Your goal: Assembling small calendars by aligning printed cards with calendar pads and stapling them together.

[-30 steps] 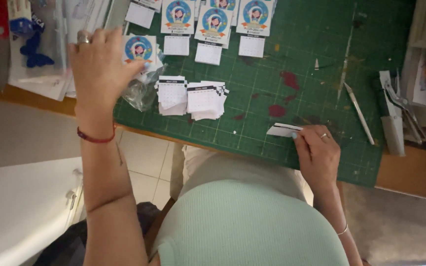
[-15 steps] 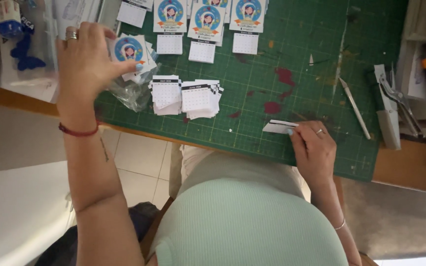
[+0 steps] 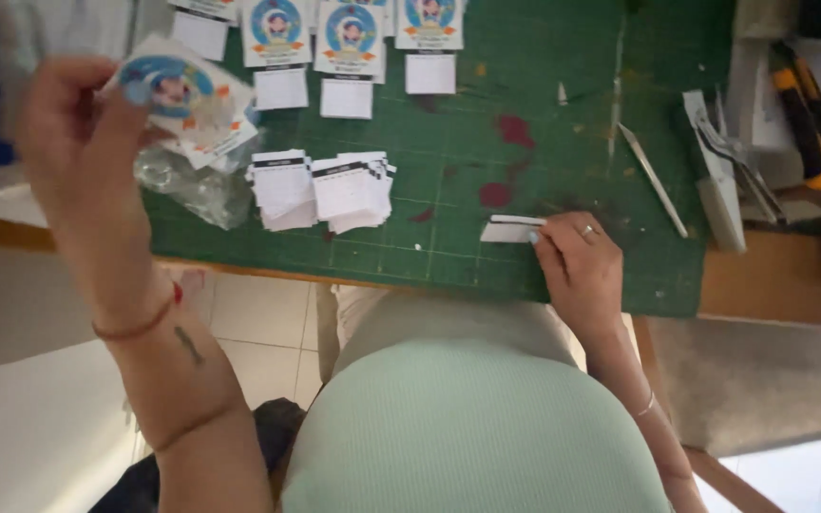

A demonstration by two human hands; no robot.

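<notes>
My left hand is raised at the upper left, gripping a small white card with a blue round picture above a crumpled clear plastic bag. My right hand rests on the green cutting mat near its front edge, fingers pinching a small white paper strip. Two stacks of small white printed slips lie on the mat between my hands.
A row of round-picture cards with white squares under them lies along the mat's far side. A thin metal tool, a grey cutter and yellow-black tools lie at the right. The wooden table edge runs below the mat.
My left hand lifted the round-picture card off the mat and drew it left and toward me. My right hand stayed on the paper strip.
</notes>
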